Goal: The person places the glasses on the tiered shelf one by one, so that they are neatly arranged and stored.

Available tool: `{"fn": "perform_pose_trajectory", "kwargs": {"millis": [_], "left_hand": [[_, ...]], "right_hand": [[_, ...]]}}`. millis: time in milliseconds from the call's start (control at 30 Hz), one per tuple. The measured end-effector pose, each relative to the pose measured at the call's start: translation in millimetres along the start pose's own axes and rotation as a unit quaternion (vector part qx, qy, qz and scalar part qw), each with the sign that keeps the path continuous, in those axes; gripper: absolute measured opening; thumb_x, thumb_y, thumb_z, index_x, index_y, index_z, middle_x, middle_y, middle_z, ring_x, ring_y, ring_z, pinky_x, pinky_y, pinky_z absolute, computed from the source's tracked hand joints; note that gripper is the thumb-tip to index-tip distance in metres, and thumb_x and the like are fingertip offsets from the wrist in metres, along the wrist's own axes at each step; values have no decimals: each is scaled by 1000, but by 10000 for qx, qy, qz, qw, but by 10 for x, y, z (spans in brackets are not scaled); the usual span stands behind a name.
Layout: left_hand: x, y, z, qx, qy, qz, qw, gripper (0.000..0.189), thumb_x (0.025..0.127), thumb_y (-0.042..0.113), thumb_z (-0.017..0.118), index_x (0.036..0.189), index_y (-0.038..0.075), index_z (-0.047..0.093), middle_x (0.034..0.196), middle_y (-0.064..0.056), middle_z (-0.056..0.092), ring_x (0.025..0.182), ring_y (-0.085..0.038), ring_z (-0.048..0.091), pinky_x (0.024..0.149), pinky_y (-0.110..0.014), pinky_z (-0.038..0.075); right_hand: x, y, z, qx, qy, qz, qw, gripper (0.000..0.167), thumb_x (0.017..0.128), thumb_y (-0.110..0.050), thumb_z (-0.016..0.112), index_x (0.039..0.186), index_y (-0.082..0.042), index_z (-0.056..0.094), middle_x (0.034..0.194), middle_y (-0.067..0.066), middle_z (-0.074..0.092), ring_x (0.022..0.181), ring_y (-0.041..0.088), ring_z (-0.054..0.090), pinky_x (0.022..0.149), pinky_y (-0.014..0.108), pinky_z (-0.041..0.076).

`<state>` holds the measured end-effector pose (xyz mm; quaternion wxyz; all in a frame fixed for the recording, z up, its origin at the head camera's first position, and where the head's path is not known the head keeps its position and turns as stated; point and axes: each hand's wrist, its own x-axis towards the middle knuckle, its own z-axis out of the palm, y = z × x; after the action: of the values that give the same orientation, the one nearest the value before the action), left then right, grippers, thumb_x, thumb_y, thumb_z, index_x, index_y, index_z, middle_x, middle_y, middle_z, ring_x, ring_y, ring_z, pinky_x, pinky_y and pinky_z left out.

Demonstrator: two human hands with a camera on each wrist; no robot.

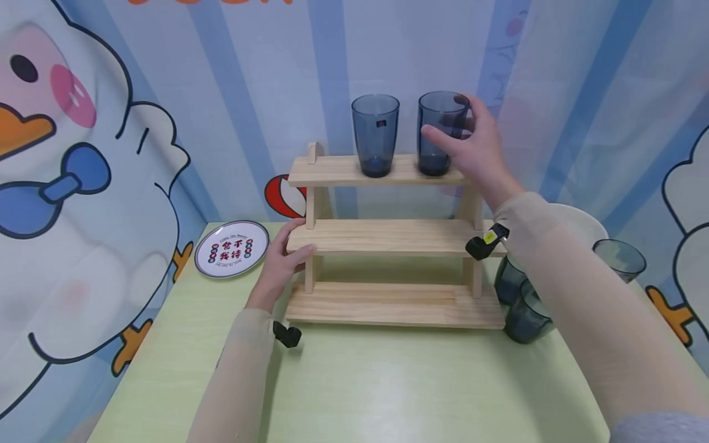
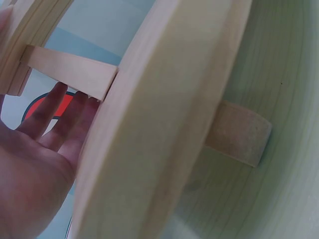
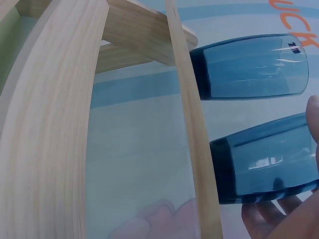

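Observation:
A three-tier wooden display rack (image 1: pixel 388 236) stands on the table. My left hand (image 1: pixel 280 261) holds the left end of its middle shelf, thumb in front; the left wrist view shows the fingers (image 2: pixel 55 112) behind, by an upright. On the top shelf, my right hand (image 1: pixel 479 151) grips a blue-tinted drinking glass (image 1: pixel 433 151), thumb on the near side and fingers around the right. The glass's base meets the shelf in the right wrist view. Left of it, a matching glass (image 1: pixel 375 138) with a small dark label stands upright, apart from the held one.
A white plate (image 1: pixel 231 249) with red characters lies on the table left of the rack. To the right, partly behind my forearm, are several more tinted glasses (image 1: pixel 526 323) and a white round dish (image 1: pixel 581 223). A printed curtain (image 1: pixel 249 80) hangs behind.

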<state>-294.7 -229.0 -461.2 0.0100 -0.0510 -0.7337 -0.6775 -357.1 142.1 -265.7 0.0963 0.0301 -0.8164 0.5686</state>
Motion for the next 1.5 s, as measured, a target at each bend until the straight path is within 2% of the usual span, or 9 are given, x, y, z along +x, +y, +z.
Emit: {"fn": "perform_pose_trajectory", "kwargs": {"millis": [233,467,800,1000,1100,1300,1400,1500], "left_hand": [[7,-11,2,-59,-13,9,10000,60,100,19,73,153,29,47,156,-10,45,119,-34,61,101,-57,54],[13,-16,-3,-92,-3,3,10000,61,100,19,72,154,27,47,156,-11,45,118,-35,61,101,-58,53],[-5,0,1,-64,20,22,10000,60,100,19,73,153,31,48,155,-9,48,115,-32,65,97,-52,56],[-1,3,2,-45,-7,10,10000,62,100,20,73,155,30,47,154,-11,48,117,-33,63,98,-52,56],[4,-2,6,-22,-32,-12,10000,63,100,22,73,156,30,46,156,-11,47,119,-34,62,99,-55,55],[-3,4,10,-8,-20,-21,10000,63,100,21,73,156,30,46,157,-10,47,117,-34,63,99,-54,55],[-10,10,6,29,10,-32,10000,63,100,22,73,156,31,46,156,-9,47,116,-33,64,97,-52,56],[-13,8,4,53,19,-57,10000,63,100,22,73,157,32,45,156,-10,48,116,-33,63,97,-50,56]], "right_hand": [[-23,-10,-16,-120,-18,48,9999,95,88,-56,80,165,-40,24,163,7,39,144,25,46,117,45,42],[-95,38,-141,-144,-356,125,9992,104,90,-53,79,168,-36,13,164,14,39,147,29,44,119,47,40],[-246,221,-427,36,-799,-159,9967,96,93,-43,80,167,-29,21,163,15,42,148,34,45,119,53,39],[-364,326,-645,-14,-856,-224,9961,89,97,-38,76,167,-28,22,164,16,42,146,35,46,118,54,40],[-428,393,-755,-156,-817,-277,9961,86,98,-36,75,166,-27,24,163,16,43,144,33,49,116,48,43],[-598,516,-959,-457,-798,-372,9951,80,100,-34,72,166,-28,26,162,15,44,141,31,51,99,19,51],[-672,585,-1062,-497,-818,-411,9946,79,101,-31,71,166,-30,26,162,14,44,141,31,51,93,13,50],[-756,674,-1168,-575,-861,-482,9935,78,102,-29,70,166,-30,25,161,13,45,138,24,53,89,11,50]]}}
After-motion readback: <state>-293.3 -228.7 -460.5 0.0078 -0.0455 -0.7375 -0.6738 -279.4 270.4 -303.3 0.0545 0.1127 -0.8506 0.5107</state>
